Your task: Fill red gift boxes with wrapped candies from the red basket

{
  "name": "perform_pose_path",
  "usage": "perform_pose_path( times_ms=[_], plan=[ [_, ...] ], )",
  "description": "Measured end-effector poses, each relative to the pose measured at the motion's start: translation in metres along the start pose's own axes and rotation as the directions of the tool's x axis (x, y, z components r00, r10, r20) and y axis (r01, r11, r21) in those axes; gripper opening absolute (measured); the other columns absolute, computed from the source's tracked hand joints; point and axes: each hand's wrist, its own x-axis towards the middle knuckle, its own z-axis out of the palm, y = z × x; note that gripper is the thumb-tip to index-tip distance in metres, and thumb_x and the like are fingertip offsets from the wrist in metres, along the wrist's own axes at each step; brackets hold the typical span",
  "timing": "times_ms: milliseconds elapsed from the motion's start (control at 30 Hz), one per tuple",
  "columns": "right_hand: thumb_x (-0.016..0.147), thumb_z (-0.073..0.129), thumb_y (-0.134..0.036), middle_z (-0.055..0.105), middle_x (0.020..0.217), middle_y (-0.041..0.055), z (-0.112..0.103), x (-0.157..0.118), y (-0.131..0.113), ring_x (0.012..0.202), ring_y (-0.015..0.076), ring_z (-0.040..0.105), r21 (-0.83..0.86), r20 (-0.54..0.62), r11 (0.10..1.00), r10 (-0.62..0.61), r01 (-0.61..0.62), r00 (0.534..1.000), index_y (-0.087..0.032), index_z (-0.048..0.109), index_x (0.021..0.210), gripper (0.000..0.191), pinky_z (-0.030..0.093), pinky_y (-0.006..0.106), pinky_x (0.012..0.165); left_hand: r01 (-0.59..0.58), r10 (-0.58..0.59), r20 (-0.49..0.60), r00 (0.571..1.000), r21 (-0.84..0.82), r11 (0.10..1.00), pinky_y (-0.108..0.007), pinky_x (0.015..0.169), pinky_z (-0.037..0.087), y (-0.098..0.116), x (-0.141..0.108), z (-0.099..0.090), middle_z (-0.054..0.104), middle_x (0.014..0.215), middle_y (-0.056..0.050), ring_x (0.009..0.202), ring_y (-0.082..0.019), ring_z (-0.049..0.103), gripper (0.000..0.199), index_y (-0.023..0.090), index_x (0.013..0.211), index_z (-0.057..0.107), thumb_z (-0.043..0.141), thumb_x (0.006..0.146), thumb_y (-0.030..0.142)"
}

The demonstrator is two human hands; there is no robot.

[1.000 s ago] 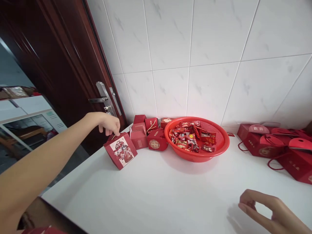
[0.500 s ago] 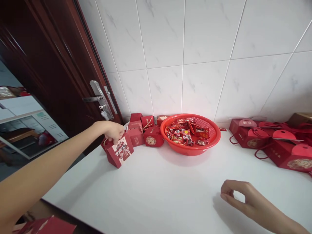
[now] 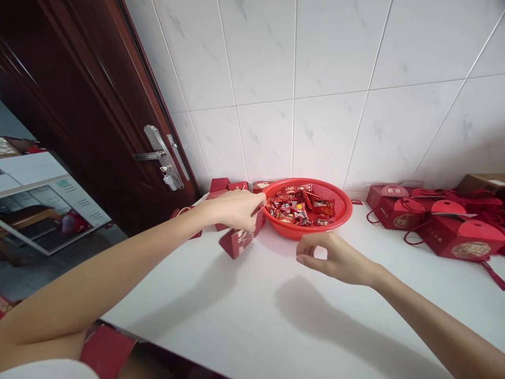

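My left hand [image 3: 240, 209] is closed on a small red gift box [image 3: 235, 243], which hangs tilted above the white table, just left of the basket. My fingers cover the box's upper part. In front of the basket my right hand [image 3: 333, 257] hovers over the table, thumb and fingertips curled together in a ring with nothing visible in them. The red plastic basket [image 3: 287, 231] holds many wrapped candies [image 3: 295, 208].
Several red boxes [image 3: 219, 185] stand against the tiled wall, partly behind my left arm. On the right are larger red boxes with cords [image 3: 457, 239]. A brown door [image 3: 90, 105] stands at the left. Another red box [image 3: 106, 350] lies below the table's front edge [image 3: 158, 347].
My left hand has carried the small gift box rightward from the table's left side to beside the basket. My right hand has moved left and farther forward, toward the basket.
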Motion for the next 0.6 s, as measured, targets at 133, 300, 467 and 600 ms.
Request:
perform_pose_path(
  times_ms=[133, 300, 467, 600],
  plan=[
    [0.088, 0.067, -0.047, 0.066, 0.077, 0.0022, -0.001, 0.016, -0.012, 0.071, 0.0167, 0.06, 0.001, -0.146, 0.999, 0.037, -0.037, 0.989, -0.019, 0.062, 0.082, 0.029, 0.048, 0.03, 0.067, -0.069, 0.068, -0.011, 0.998, -0.226, 0.972, -0.029, 0.057, 0.041, 0.038, 0.011, -0.002, 0.07, 0.076, -0.001, 0.071, -0.025, 0.065, 0.078, 0.023, 0.138, 0.051, 0.065, 0.062, 0.025],
    [0.082, 0.072, -0.052, 0.068, 0.077, 0.0023, -0.003, 0.016, -0.008, 0.068, 0.0161, 0.059, -0.058, -0.23, 0.988, 0.125, -0.142, 0.965, -0.018, 0.062, 0.081, 0.036, 0.043, 0.027, 0.06, -0.123, 0.109, -0.057, 0.992, -0.398, 0.909, -0.029, 0.05, 0.043, 0.064, 0.039, 0.015, 0.072, 0.073, -0.004, 0.063, -0.023, 0.065, 0.035, 0.019, 0.095, 0.071, 0.063, 0.06, 0.018],
    [0.082, 0.072, -0.046, 0.069, 0.08, 0.0021, -0.021, 0.003, -0.001, 0.07, 0.0155, 0.06, -0.007, -0.194, 0.986, 0.161, -0.165, 0.968, -0.019, 0.063, 0.081, 0.029, 0.043, 0.026, 0.061, -0.142, 0.196, -0.002, 0.981, -0.698, 0.702, -0.025, 0.051, 0.05, 0.067, 0.054, 0.032, 0.069, 0.063, -0.003, 0.057, -0.019, 0.067, 0.019, 0.018, 0.084, 0.071, 0.059, 0.07, 0.015],
    [0.079, 0.076, -0.045, 0.07, 0.085, 0.0026, -0.032, -0.006, -0.006, 0.073, 0.0168, 0.062, -0.039, -0.115, 0.979, 0.196, -0.201, 0.974, -0.02, 0.065, 0.088, 0.029, 0.043, 0.027, 0.06, -0.085, 0.193, 0.025, 0.981, -0.838, 0.539, -0.026, 0.055, 0.055, 0.07, 0.054, 0.044, 0.067, 0.058, 0.0, 0.055, -0.018, 0.069, 0.035, 0.018, 0.114, 0.067, 0.055, 0.081, 0.013]
  ],
)
